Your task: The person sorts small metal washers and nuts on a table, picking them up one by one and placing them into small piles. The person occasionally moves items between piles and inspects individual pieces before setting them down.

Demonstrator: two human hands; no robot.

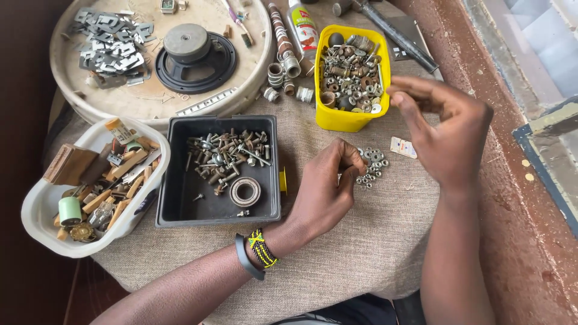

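While the head view looks down on a burlap-covered table (361,253), the left hand (325,192) rests at centre frame, fingertips pinched shut, seemingly on a small nut, though the piece itself is hidden. Just right of it lies a little heap of nuts and washers (371,165). At the upper right the right hand (448,129) hovers beside the yellow tub (346,117) of mixed hardware, fingers loosely curled, nothing visibly held. Sorting well likely means lifting one piece at a time, keeping the heap compact and clear of the black tray (180,198) of bolts at left centre.
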